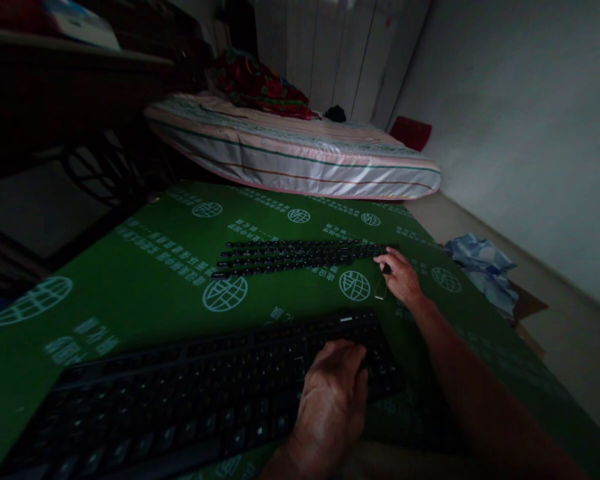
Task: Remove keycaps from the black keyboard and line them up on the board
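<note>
A black computer keyboard lies across the near part of the green tabletop. My left hand rests on its right part by the number pad, fingers bent down against it; the fingertips are partly hidden. Farther off, black keycaps are laid out in several long rows. At the right end of these rows is my right hand, its thumb and index finger close together at the last caps. A keycap puller with a thin wire loop hangs from its closed fingers. Whether a cap is also pinched there is too small to tell.
Beyond the table stands a bed with a red patterned blanket. A dark sewing-machine stand is at left. Blue-and-white plastic bags lie beside the table's right edge, near the wall.
</note>
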Tool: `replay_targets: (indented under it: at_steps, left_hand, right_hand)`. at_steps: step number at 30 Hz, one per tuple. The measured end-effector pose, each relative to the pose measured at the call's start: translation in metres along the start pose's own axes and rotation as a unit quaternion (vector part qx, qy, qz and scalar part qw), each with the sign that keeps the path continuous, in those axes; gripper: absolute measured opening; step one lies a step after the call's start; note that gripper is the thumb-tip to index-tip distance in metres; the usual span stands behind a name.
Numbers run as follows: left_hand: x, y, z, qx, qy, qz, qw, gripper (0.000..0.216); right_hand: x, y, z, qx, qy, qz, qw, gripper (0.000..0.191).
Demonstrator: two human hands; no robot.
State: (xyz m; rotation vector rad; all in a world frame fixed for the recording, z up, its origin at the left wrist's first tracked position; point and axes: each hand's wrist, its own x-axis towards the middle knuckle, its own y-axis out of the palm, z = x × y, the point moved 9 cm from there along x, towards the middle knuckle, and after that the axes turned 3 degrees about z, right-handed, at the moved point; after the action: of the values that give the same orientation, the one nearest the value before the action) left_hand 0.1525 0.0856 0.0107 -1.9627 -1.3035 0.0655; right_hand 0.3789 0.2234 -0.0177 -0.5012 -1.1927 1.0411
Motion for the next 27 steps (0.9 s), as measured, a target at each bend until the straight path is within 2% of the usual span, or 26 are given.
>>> replay_targets:
  at_steps: [14,22,27]
  left_hand:
    - [-0.001,0.003,0.002,0.000,-0.009,0.016,1.000,0.023]
    - [0.001,0.002,0.001,0.009,-0.001,0.010,1.000,0.024]
    - [0.000,0.001,0.002,0.002,-0.006,0.006,1.000,0.024]
  right_hand:
    - [0.003,-0.002,-0.010,0.072,0.000,-0.022,0.997,0.025]
    - [0.001,-0.011,-0.022,0.114,0.043,-0.058,0.991,0.022]
    - [0.000,-0.020,-0.019,0.140,0.069,-0.072,0.985,0.019]
